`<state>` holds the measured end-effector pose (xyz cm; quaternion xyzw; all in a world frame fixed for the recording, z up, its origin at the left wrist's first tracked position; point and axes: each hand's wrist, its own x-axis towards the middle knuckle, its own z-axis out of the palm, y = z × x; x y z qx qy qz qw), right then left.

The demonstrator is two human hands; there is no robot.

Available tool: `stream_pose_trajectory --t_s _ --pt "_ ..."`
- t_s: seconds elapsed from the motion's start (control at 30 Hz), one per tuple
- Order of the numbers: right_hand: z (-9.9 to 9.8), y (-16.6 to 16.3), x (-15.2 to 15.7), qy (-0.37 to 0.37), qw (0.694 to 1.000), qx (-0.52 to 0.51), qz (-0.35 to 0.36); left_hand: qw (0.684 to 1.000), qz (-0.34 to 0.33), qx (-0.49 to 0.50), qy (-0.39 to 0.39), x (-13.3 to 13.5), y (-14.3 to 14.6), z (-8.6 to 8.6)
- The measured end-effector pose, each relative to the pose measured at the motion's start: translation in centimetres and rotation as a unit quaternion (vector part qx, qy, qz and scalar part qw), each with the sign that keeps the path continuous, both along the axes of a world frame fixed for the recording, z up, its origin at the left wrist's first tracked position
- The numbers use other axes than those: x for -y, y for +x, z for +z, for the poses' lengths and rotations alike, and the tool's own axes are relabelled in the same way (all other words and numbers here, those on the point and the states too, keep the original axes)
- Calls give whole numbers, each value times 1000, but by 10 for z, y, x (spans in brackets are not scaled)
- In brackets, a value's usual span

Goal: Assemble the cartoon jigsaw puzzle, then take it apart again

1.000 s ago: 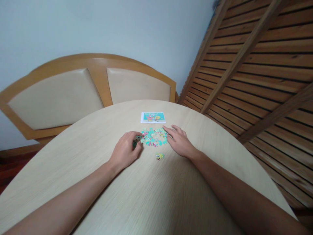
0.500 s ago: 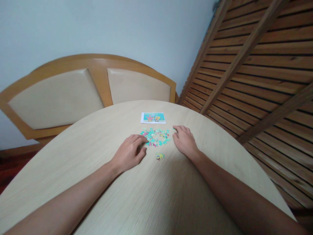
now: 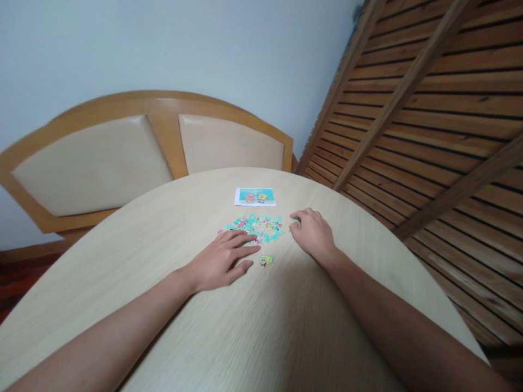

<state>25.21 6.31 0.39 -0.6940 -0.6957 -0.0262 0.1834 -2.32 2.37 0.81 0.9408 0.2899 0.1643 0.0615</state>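
Observation:
Loose jigsaw puzzle pieces (image 3: 269, 226), mostly turquoise with pink and yellow bits, lie in a scattered pile at the table's middle. My left hand (image 3: 226, 256) rests open, fingers spread, its fingertips over the pile's near left edge. Just right of its thumb lies a small joined yellow cartoon-face section (image 3: 266, 261). To the right of the pile, my right hand (image 3: 310, 231) has its thumb and index finger curled together around a small puzzle piece (image 3: 290, 228), mostly hidden. Beyond the pile lies a reference picture (image 3: 257, 196) with a pink and a yellow cartoon figure.
The pieces lie on a rounded pale wooden table (image 3: 229, 337). A padded bench back (image 3: 93, 163) stands behind it against a pale wall (image 3: 183, 49). Slatted wood panelling (image 3: 429, 120) runs along the right side.
My left hand has spread its fingers and shifted rightward at the pile's near edge; some pieces now show to its left. My right index finger has curled in.

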Motion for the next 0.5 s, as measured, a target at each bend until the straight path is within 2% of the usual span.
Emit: stream_pose_trajectory --t_s 0.23,0.5 --pt "0 -18 8 14 998 -16 51 999 34 -24 -9 -1 1 -4" --pt "-2 -18 9 -9 991 -31 132 997 68 -29 -25 -1 -1 -8"
